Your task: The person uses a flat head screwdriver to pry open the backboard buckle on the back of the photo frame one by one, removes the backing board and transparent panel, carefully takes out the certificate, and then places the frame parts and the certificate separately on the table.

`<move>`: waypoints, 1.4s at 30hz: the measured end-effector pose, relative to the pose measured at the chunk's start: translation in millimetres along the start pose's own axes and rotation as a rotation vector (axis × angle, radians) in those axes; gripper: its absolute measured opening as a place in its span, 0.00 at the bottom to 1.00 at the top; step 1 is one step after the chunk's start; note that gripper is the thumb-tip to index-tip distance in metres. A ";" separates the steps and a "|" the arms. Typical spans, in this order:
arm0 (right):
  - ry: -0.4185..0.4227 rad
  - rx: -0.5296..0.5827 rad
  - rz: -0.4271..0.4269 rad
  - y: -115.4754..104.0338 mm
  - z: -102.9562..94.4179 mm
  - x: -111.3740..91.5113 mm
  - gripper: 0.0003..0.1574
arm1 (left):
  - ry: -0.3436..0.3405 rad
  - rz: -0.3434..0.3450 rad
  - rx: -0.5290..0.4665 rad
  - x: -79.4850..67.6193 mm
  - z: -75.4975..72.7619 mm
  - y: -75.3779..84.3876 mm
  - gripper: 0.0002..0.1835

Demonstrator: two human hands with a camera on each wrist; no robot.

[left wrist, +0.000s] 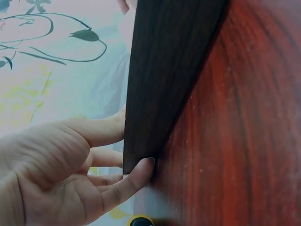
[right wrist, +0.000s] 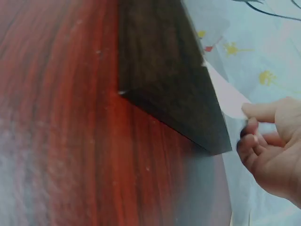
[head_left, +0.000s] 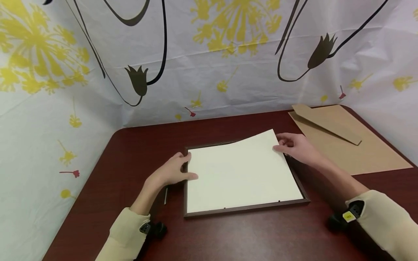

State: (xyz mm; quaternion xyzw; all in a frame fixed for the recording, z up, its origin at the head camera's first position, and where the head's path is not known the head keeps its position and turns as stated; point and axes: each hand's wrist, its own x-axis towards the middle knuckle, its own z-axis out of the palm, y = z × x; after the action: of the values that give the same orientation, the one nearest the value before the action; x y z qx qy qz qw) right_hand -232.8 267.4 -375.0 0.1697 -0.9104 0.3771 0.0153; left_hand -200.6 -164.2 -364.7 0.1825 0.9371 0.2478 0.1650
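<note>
A dark brown picture frame point(head_left: 251, 209) lies on the table, its inside covered by a white sheet point(head_left: 241, 174). My right hand point(head_left: 297, 146) pinches the sheet by its right edge near the far corner, which is bent up above the frame. In the right wrist view, thumb and fingertips grip the pale sheet point(right wrist: 228, 96) beyond the frame's side point(right wrist: 169, 80). At the left side, my left hand point(head_left: 171, 169) holds the frame, thumb over the sheet's edge. The left wrist view shows its fingers point(left wrist: 127, 186) around the frame's corner.
A brown backing board point(head_left: 356, 156) with a fold-out stand point(head_left: 326, 125) lies at the back right of the dark red table point(head_left: 130, 174). Beside the frame's left side is a thin rod-like tool point(head_left: 165, 195). Patterned white sheeting point(head_left: 209, 79) hangs behind.
</note>
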 end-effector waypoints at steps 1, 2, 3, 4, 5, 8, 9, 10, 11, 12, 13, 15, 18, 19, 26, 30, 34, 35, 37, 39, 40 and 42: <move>-0.008 0.024 0.015 0.8 -0.7 -0.8 0.21 | 0.001 0.005 0.006 -0.4 0.1 0.3 0.47; -0.019 0.048 0.026 1.3 -1.1 -1.5 0.18 | 0.005 0.009 0.010 -0.6 0.1 0.3 0.47; -0.028 0.065 0.028 1.8 -1.3 -1.9 0.15 | 0.008 0.008 0.011 -0.8 0.0 0.4 0.47; -0.031 0.073 0.024 2.4 -1.4 -2.3 0.13 | 0.010 0.009 0.009 -0.8 -0.1 0.4 0.47; -0.030 0.083 0.009 2.9 -1.5 -2.4 0.11 | 0.014 0.014 0.008 -0.7 -0.2 0.3 0.47; -0.005 0.117 -0.060 4.8 -2.8 -2.8 0.07 | 0.024 0.016 -0.006 0.1 0.0 0.7 0.45; 0.012 0.127 -0.081 5.3 -3.7 -2.8 0.06 | 0.031 0.018 -0.004 0.2 0.1 1.0 0.44; 0.028 0.132 -0.103 5.6 -5.1 -2.9 0.05 | 0.039 0.021 -0.005 0.2 0.0 1.6 0.43; 0.044 0.137 -0.117 5.5 -6.8 -3.1 0.04 | 0.049 0.027 -0.004 -0.2 -0.1 2.5 0.42; 0.058 0.147 -0.122 5.2 -8.7 -3.4 0.04 | 0.062 0.026 -0.008 -0.8 -0.4 3.9 0.41; 0.076 0.157 -0.117 4.3 -10.8 -3.8 0.04 | 0.078 0.028 -0.012 -1.7 -0.8 5.5 0.39; 0.109 0.177 -0.088 1.0 -15.4 -5.5 0.05 | 0.121 0.038 -0.013 -3.8 -2.1 9.4 0.38; 0.155 0.217 -0.036 -5.8 -22.0 -8.1 0.09 | 0.190 0.064 -0.026 -5.9 -4.2 16.9 0.34; 0.164 0.231 -0.021 -8.3 -23.8 -8.8 0.10 | 0.213 0.079 -0.024 -6.1 -4.8 19.2 0.33; 0.163 0.348 -0.002 -19.0 -32.0 -4.0 0.08 | 0.321 0.168 -0.038 -3.7 -7.0 35.3 0.28; 0.179 0.390 -0.005 -25.8 -34.9 -1.2 0.05 | 0.369 0.226 -0.084 -3.5 -9.1 47.5 0.26; 0.192 0.504 -0.001 -39.9 -36.5 -0.9 0.06 | 0.419 0.319 -0.129 -6.5 -12.7 63.1 0.24; 0.186 0.555 0.002 -44.2 -36.2 -1.0 0.06 | 0.432 0.344 -0.138 -7.1 -13.5 66.7 0.23; 0.155 0.694 0.001 -52.9 -35.1 -1.1 0.06 | 0.451 0.382 -0.156 -8.1 -15.2 74.6 0.22; 0.123 0.811 0.006 -62.0 -32.8 -0.9 0.06 | 0.458 0.409 -0.178 -8.2 -16.4 82.3 0.20; 0.107 0.854 0.008 -66.6 -31.6 -0.8 0.06 | 0.460 0.421 -0.192 -7.9 -16.9 85.9 0.20; 0.084 0.882 -0.004 -75.6 -29.4 -0.8 0.07 | 0.460 0.436 -0.223 -7.0 -18.1 93.8 0.19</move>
State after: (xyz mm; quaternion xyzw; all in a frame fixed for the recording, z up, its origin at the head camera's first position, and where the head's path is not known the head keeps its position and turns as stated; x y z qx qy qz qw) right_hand -210.8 238.3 -302.5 0.1461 -0.6606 0.7361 -0.0210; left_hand -177.3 -98.5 -299.2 0.2986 0.8558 0.4130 -0.0886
